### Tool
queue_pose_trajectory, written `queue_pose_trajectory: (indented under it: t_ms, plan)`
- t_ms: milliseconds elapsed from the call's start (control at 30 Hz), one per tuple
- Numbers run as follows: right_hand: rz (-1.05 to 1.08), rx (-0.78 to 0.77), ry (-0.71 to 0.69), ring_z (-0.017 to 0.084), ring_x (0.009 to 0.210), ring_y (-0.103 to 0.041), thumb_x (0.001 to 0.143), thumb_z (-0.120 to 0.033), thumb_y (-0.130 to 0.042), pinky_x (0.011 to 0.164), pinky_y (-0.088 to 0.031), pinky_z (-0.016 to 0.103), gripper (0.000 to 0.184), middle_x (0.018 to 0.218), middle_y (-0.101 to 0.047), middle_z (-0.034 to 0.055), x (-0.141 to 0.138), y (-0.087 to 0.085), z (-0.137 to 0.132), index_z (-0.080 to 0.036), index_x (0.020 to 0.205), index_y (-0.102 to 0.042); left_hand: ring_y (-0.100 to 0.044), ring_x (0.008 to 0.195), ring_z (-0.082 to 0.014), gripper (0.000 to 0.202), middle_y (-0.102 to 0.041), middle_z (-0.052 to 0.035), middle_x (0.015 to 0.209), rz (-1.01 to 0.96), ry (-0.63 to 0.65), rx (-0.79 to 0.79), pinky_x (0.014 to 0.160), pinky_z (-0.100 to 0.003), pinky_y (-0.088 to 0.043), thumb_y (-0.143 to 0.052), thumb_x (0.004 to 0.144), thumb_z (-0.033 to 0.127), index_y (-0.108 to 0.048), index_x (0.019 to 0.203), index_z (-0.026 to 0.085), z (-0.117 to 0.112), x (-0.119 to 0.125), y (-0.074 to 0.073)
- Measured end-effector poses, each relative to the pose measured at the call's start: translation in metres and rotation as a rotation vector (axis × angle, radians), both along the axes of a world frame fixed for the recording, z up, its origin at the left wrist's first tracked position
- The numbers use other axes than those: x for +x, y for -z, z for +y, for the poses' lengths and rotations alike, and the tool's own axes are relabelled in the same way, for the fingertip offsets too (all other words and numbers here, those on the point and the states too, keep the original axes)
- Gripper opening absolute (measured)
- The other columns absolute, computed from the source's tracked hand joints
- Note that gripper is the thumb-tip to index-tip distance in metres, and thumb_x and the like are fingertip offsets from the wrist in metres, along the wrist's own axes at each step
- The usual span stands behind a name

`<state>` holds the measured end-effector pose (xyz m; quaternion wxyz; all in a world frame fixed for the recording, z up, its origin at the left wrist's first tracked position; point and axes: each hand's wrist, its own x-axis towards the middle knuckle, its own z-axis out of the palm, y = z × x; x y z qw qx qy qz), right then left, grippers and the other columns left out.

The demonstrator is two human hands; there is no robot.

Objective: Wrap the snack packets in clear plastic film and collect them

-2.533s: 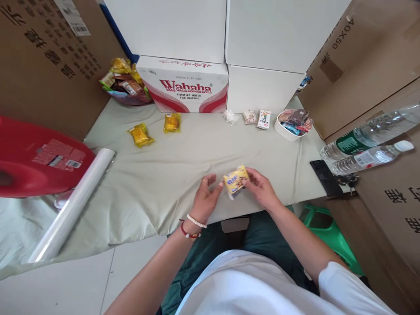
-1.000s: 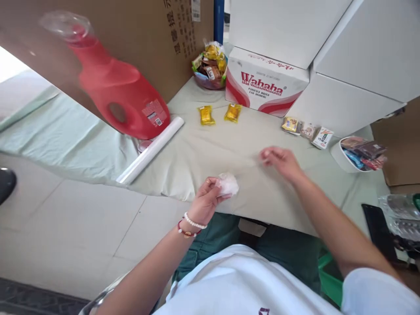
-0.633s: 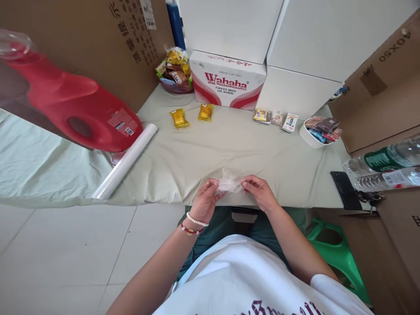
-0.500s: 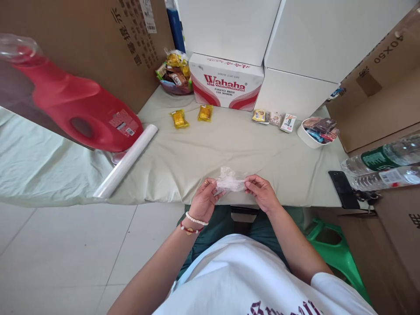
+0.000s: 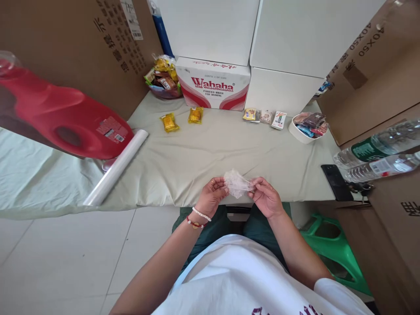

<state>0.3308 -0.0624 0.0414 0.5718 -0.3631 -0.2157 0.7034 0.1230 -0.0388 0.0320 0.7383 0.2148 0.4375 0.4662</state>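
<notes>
A crumpled piece of clear plastic film (image 5: 236, 184) is held between both my hands at the near edge of the cloth-covered table (image 5: 203, 153). My left hand (image 5: 212, 197) pinches its left side, fingers closed. Its right side is gripped by my right hand (image 5: 266, 197), also closed. At the back of the table lie a yellow snack pack (image 5: 250, 114), a small pale pack (image 5: 265, 116) and a white pack (image 5: 279, 120) in a row.
Two yellow packs (image 5: 169, 122) (image 5: 195, 115) lie before a Wahaha carton (image 5: 213, 83). A bowl of snacks (image 5: 162, 78) stands back left, a white bowl of packets (image 5: 305, 127) back right. A film roll (image 5: 114, 168), a red jug (image 5: 62, 118), a phone (image 5: 332, 182) and water bottles (image 5: 377, 148) flank the table.
The yellow snack pack that I held 2.5 s ago now lies in the back row. My left hand picked up the crumpled film and my right hand joined it.
</notes>
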Motion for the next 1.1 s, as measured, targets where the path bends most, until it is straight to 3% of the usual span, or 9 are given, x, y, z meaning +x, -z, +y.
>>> queue_pose_trajectory:
  t_ms: [167, 267, 367, 467, 567, 700, 800, 900, 1100]
  plan:
    - [0.028, -0.013, -0.005, 0.017, 0.099, -0.066, 0.077, -0.027, -0.077, 0.082, -0.059, 0.031, 0.008, 0.111, -0.074, -0.0005, 0.027, 0.007, -0.014, -0.025, 0.075, -0.069, -0.068, 0.090, -0.0149, 0.036, -0.071, -0.0027, 0.098, -0.004, 0.008, 0.015, 0.081, -0.029, -0.057, -0.094, 0.057, 0.026, -0.067, 0.079, 0.017, 0.004, -0.004, -0.007]
    - [-0.021, 0.026, -0.055, 0.021, 0.107, -0.068, 0.078, -0.031, -0.073, 0.092, -0.058, 0.040, 0.010, 0.119, -0.076, 0.0013, 0.030, 0.011, -0.018, -0.025, 0.074, -0.067, -0.070, 0.101, -0.0239, 0.046, -0.070, -0.0071, 0.114, -0.084, 0.139, -0.084, 0.082, -0.041, -0.061, -0.088, 0.068, 0.051, -0.068, 0.094, 0.019, 0.003, 0.001, -0.016]
    - [-0.160, 0.108, -0.137, 0.026, 0.112, -0.069, 0.080, -0.033, -0.070, 0.099, -0.055, 0.047, 0.011, 0.125, -0.075, 0.0039, 0.021, 0.011, -0.022, -0.024, 0.073, -0.066, -0.071, 0.094, -0.0224, 0.063, -0.069, -0.0074, 0.117, -0.040, 0.258, -0.147, 0.078, -0.040, -0.061, -0.084, 0.071, 0.066, -0.065, 0.113, 0.023, 0.000, 0.015, -0.023]
    - [-0.442, 0.287, -0.271, 0.027, 0.126, -0.064, 0.087, -0.033, -0.068, 0.108, -0.048, 0.045, 0.014, 0.137, -0.070, 0.0056, 0.014, 0.006, -0.026, -0.024, 0.078, -0.070, -0.070, 0.084, -0.0188, 0.068, -0.071, -0.0031, 0.101, 0.091, 0.230, -0.099, 0.072, -0.032, -0.057, -0.095, 0.060, 0.050, -0.061, 0.112, 0.023, 0.000, 0.029, -0.022]
    - [-0.776, 0.426, -0.377, 0.025, 0.132, -0.060, 0.094, -0.036, -0.064, 0.107, -0.049, 0.040, 0.019, 0.144, -0.064, 0.0072, 0.029, 0.000, -0.016, -0.026, 0.105, -0.076, -0.063, 0.069, -0.0149, 0.056, -0.065, 0.0034, 0.075, 0.283, 0.056, 0.008, 0.065, -0.026, -0.048, -0.094, 0.052, 0.039, -0.059, 0.092, 0.020, 0.005, 0.023, -0.015]
    - [-1.338, 0.222, 0.079, 0.022, 0.098, -0.068, 0.096, -0.037, -0.055, 0.092, -0.055, 0.040, 0.033, 0.122, -0.070, 0.0118, 0.101, -0.001, 0.047, -0.022, 0.122, -0.070, -0.057, 0.068, -0.0140, 0.043, -0.066, 0.0030, 0.076, 0.758, -0.197, 0.158, 0.065, -0.026, -0.044, -0.080, 0.062, 0.049, -0.065, 0.090, 0.020, 0.015, -0.020, 0.002]
    - [-1.818, 0.031, 0.409, 0.026, 0.103, -0.065, 0.093, -0.031, -0.056, 0.095, -0.053, 0.044, 0.045, 0.142, -0.055, 0.0181, 0.169, 0.002, 0.115, -0.019, 0.136, -0.063, -0.058, 0.069, -0.0174, 0.044, -0.068, 0.0010, 0.080, 1.056, -0.248, 0.121, 0.065, -0.029, -0.045, -0.068, 0.068, 0.054, -0.068, 0.097, 0.021, 0.020, -0.056, 0.015]
    - [-2.120, -0.135, 0.436, 0.033, 0.125, -0.055, 0.093, -0.033, -0.060, 0.092, -0.051, 0.043, 0.053, 0.150, -0.047, 0.0180, 0.220, 0.006, 0.171, -0.022, 0.144, -0.056, -0.060, 0.073, -0.0211, 0.038, -0.070, -0.0019, 0.088, 1.290, -0.270, 0.167, 0.071, -0.035, -0.048, -0.058, 0.071, 0.047, -0.069, 0.098, 0.022, 0.022, -0.077, 0.024]
    - [-2.245, -0.298, 0.459, 0.030, 0.118, -0.053, 0.100, -0.035, -0.052, 0.091, -0.047, 0.039, 0.032, 0.137, -0.054, 0.0170, 0.278, 0.023, 0.220, -0.021, 0.127, -0.060, -0.065, 0.087, -0.0292, 0.036, -0.068, -0.0047, 0.098, 1.472, -0.285, 0.212, 0.086, -0.047, -0.053, -0.056, 0.077, 0.054, -0.066, 0.095, 0.025, 0.032, -0.082, 0.027]
